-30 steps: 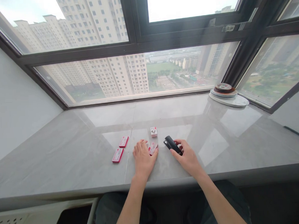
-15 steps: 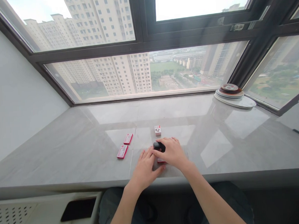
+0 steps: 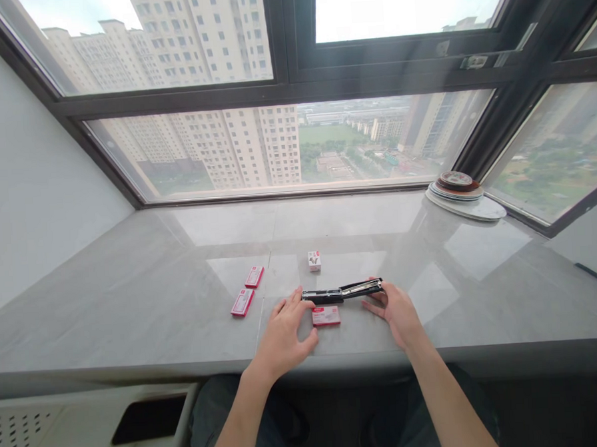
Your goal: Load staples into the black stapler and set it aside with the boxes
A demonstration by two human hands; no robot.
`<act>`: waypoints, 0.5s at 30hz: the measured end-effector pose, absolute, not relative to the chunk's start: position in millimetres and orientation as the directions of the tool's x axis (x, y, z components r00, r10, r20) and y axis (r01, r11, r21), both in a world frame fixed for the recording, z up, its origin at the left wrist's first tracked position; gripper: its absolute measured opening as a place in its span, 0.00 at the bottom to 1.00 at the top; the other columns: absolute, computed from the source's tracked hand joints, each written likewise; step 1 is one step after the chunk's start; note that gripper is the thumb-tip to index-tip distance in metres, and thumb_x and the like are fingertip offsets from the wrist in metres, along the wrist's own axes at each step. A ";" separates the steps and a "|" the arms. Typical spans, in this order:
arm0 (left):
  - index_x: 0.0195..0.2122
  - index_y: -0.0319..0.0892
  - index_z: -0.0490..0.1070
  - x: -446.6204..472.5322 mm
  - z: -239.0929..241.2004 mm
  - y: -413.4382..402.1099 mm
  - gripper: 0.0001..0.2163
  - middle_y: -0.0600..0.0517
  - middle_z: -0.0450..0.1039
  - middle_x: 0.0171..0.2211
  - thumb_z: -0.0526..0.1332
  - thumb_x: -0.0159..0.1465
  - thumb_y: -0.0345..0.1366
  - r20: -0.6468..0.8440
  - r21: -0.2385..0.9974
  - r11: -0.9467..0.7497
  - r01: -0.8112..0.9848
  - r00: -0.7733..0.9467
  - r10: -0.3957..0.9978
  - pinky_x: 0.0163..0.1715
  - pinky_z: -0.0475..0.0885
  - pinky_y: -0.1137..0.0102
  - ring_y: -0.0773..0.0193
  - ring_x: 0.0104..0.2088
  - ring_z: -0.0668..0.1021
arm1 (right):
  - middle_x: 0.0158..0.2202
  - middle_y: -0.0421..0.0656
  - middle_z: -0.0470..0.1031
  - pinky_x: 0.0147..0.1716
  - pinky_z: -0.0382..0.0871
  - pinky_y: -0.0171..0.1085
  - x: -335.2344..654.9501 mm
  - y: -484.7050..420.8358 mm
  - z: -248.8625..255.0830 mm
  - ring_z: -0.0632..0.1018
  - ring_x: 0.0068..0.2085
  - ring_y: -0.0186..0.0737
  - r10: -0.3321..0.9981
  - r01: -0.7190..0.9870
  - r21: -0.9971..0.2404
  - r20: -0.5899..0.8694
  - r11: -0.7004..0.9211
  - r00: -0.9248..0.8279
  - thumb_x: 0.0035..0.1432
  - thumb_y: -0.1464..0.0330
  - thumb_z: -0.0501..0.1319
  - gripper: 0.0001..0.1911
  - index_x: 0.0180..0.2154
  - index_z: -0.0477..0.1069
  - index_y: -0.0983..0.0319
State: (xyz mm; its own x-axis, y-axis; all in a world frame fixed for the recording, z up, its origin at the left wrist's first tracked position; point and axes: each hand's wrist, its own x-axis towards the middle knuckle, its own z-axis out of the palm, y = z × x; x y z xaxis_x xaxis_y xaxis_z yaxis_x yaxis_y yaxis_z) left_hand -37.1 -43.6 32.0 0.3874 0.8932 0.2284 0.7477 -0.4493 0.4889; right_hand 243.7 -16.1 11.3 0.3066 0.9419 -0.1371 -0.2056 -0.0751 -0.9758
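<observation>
I note the stapler [image 3: 342, 292] opened flat, just behind the red staple box [image 3: 326, 315] on the ledge [image 3: 133, 312]; left hand [image 3: 283, 334] spread, fingertips touching its black end; right hand [image 3: 398, 312] clamped on its metal end

Plate stack [image 3: 457, 185] far right; small white box [image 3: 314, 261].

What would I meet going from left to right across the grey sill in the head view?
Nearer flat red box, left hand, small white cube-shaped box, right hand, stack of round plates; the opened black stapler overlaps both hands.
</observation>
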 end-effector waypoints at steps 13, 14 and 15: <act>0.48 0.52 0.74 -38.2 23.8 -38.7 0.15 0.52 0.56 0.71 0.68 0.60 0.36 0.225 0.568 -0.406 0.715 0.340 0.913 0.71 0.55 0.56 0.56 0.70 0.61 | 0.21 0.40 0.73 0.22 0.57 0.34 181.9 -36.2 2.8 0.70 0.22 0.38 0.990 0.422 -0.903 -0.124 -0.084 -0.068 0.62 0.49 0.59 0.20 0.32 0.74 0.58; 0.48 0.52 0.73 -40.1 23.8 -38.2 0.14 0.52 0.57 0.71 0.68 0.60 0.37 0.223 0.583 -0.406 0.704 0.342 0.913 0.71 0.55 0.56 0.56 0.70 0.61 | 0.21 0.40 0.74 0.22 0.57 0.34 182.1 -33.8 2.3 0.71 0.23 0.38 0.991 0.444 -0.893 -0.113 -0.074 -0.064 0.61 0.50 0.60 0.19 0.31 0.74 0.59; 0.48 0.52 0.73 -42.1 23.6 -37.7 0.14 0.52 0.58 0.70 0.68 0.61 0.37 0.221 0.596 -0.408 0.692 0.347 0.911 0.71 0.55 0.55 0.56 0.70 0.62 | 0.22 0.40 0.74 0.23 0.57 0.34 185.2 -31.8 1.8 0.71 0.24 0.38 0.991 0.462 -0.884 -0.116 -0.075 -0.062 0.61 0.51 0.60 0.19 0.31 0.74 0.59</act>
State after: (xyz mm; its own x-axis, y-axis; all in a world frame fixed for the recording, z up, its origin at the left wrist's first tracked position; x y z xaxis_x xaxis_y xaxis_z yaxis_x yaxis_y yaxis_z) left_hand -42.1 -37.7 23.6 0.3470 0.9115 0.2209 0.6917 -0.4077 0.5960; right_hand 185.2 -31.8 1.8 -0.0617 0.9913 -0.1165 0.4622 -0.0750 -0.8836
